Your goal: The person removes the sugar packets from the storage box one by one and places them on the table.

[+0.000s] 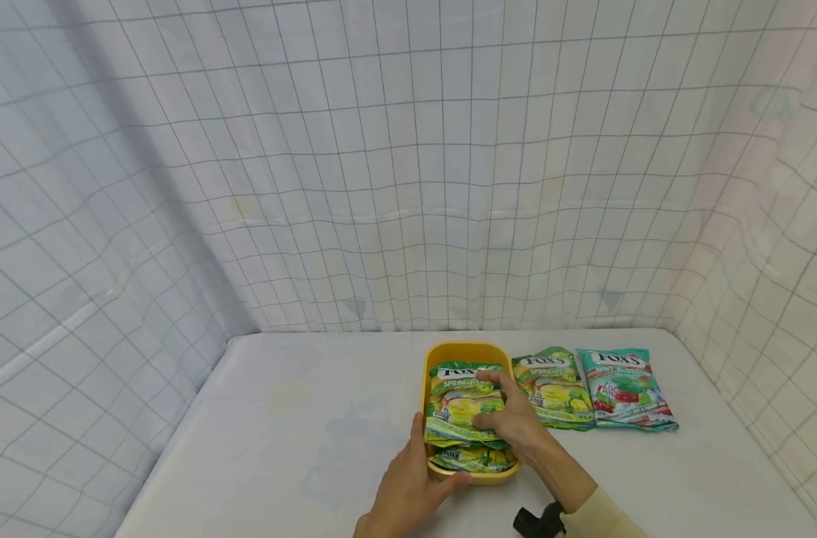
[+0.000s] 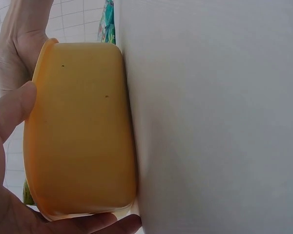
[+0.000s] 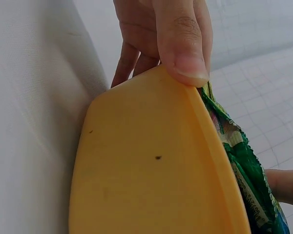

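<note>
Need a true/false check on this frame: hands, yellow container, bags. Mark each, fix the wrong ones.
1. The left hand holds the yellow container. True.
2. The right hand touches the top green bag in the container. True.
3. Only one bag is in the container. False: a lower green bag shows beneath the top one.
4. A teal bag lies on the white table, to the right of the container. True.
5. Nothing lies between the teal bag and the container. False: an outer green bag lies there.
</note>
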Available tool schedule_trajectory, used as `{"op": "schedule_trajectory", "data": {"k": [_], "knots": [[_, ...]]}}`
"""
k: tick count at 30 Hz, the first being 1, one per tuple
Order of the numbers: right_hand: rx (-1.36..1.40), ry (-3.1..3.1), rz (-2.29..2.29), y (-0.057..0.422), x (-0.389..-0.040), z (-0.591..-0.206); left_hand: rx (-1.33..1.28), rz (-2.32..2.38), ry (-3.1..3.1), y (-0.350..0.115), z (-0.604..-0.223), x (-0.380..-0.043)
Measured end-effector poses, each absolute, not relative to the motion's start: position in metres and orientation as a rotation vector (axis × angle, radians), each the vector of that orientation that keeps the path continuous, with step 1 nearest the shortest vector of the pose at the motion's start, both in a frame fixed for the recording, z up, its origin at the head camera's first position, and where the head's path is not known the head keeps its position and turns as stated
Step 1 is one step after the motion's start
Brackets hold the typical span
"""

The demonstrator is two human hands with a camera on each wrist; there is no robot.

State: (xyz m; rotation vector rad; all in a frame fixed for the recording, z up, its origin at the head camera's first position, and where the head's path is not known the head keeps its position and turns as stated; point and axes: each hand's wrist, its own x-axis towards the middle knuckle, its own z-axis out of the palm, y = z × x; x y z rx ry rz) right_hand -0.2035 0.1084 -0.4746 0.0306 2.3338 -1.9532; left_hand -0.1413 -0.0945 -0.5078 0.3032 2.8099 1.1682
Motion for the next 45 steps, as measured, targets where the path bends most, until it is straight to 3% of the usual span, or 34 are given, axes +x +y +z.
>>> {"op": "schedule_trajectory", "data": {"k": [45], "knots": [[-0.136, 2.179, -2.037, 0.17, -0.171, -0.455, 0.263, 1.198, 2.804, -0.094, -0.508, -0.142]]}}
